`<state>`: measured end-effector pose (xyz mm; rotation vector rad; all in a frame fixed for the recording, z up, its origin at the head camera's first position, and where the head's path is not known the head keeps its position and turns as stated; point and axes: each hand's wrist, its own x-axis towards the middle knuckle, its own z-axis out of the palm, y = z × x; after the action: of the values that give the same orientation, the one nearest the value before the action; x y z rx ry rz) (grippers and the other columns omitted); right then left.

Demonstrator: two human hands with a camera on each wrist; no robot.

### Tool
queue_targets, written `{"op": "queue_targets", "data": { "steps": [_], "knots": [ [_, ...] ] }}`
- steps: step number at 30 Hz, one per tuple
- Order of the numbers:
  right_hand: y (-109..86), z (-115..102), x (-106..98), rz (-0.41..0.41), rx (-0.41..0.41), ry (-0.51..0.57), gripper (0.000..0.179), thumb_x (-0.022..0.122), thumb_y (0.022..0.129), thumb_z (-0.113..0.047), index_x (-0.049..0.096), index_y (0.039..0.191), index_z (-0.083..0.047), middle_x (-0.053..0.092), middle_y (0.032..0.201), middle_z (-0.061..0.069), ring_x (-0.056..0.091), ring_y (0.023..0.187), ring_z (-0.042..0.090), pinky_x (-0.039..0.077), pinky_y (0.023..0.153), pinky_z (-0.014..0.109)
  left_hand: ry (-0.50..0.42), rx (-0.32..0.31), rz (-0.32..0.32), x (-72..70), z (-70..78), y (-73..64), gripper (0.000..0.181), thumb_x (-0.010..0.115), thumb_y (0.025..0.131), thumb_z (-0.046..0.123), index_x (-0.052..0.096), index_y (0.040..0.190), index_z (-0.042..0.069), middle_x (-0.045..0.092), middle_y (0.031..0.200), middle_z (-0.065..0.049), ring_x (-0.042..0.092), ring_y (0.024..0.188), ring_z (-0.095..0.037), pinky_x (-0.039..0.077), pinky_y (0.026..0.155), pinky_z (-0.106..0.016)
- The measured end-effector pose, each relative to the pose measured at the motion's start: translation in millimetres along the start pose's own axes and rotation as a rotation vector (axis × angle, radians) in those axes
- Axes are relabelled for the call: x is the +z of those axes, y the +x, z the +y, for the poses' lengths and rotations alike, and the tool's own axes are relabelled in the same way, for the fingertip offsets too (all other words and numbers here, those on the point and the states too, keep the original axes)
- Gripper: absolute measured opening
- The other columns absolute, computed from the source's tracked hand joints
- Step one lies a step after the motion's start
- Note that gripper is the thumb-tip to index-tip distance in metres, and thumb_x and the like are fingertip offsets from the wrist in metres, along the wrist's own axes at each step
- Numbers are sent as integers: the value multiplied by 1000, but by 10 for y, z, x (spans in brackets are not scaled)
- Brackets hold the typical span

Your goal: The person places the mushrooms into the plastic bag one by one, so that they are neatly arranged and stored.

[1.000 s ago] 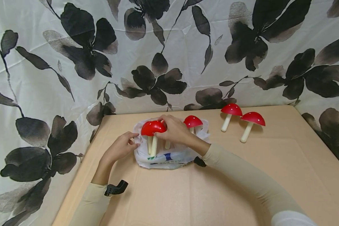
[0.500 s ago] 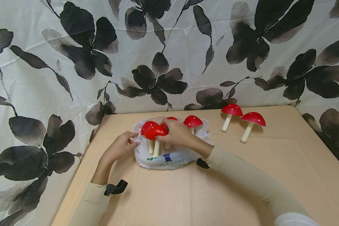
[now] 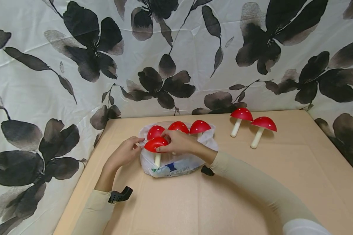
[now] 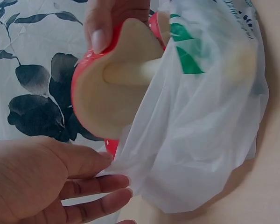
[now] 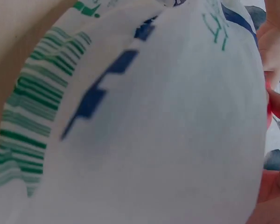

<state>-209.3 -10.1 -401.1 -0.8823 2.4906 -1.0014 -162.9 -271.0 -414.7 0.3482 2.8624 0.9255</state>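
My left hand pinches the rim of a white plastic bag between thumb and fingers, at the bag's left side. With thumb and fingertips, my right hand holds a toy mushroom by its red cap; in the left wrist view the cap is squeezed out of round. Its pale stem reaches down inside the bag. Behind it, several red-capped toy mushrooms stand in the bag's mouth, their stems partly hidden. The printed bag side fills most of the right wrist view.
Two more toy mushrooms lie close together on the wooden table, at the back right. A white cloth with dark flowers hangs behind the table. A black wrist strap is on the left sleeve.
The mushroom in my right hand has moved down and nearer, away from the one behind it. Another cap behind the hand has come into view. The left hand stays on the bag.
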Motion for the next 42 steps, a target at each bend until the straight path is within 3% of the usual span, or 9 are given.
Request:
{"op": "queue_targets", "data": {
  "steps": [7, 12, 20, 28, 38, 42],
  "knots": [
    [38, -12, 49, -2, -50, 11, 66, 80, 83, -44, 59, 138, -14, 68, 119, -1, 64, 105, 17, 57, 69, 23, 30, 42, 22, 2, -3, 4, 33, 54, 100, 0, 63, 131, -6, 66, 114, -18, 62, 99, -30, 56, 88, -45],
    [39, 14, 35, 0, -39, 86, 64, 82, 84, -40, 59, 137, -12, 68, 123, 2, 66, 108, 22, 58, 66, 23, 38, 52, 37, 4, 0, 6, 33, 54, 99, 0, 64, 130, -7, 66, 110, -17, 62, 96, -29, 56, 87, -46],
    [17, 76, -4, -48, -80, 150, 47, 79, 89, -28, 67, 131, -13, 68, 124, 2, 66, 111, 21, 59, 76, 24, 25, 48, 29, 5, -12, -1, 31, 53, 99, -2, 65, 127, -7, 67, 107, -16, 61, 93, -28, 56, 85, -44],
    [-37, 112, -93, -98, -124, 78, 48, 74, 93, -17, 63, 139, -10, 66, 134, 7, 65, 119, 24, 59, 84, 30, 35, 101, 44, 11, -25, 4, 30, 54, 97, -6, 67, 123, -6, 68, 102, -14, 62, 90, -27, 55, 84, -45],
    [-118, 180, -176, -113, -137, 87, 42, 72, 94, -13, 65, 135, -8, 68, 131, 8, 68, 114, 22, 58, 86, 29, 56, 95, 55, 14, -26, -25, 30, 55, 97, -1, 67, 123, -7, 68, 107, -18, 63, 95, -32, 55, 85, -49],
    [-182, 191, -231, -108, -157, 95, 40, 72, 94, -11, 66, 133, -7, 69, 128, 11, 68, 113, 23, 58, 88, 30, 44, 60, 52, 13, -37, -37, 30, 56, 97, -1, 67, 125, -7, 68, 109, -18, 63, 97, -32, 55, 87, -49]
  ]
}}
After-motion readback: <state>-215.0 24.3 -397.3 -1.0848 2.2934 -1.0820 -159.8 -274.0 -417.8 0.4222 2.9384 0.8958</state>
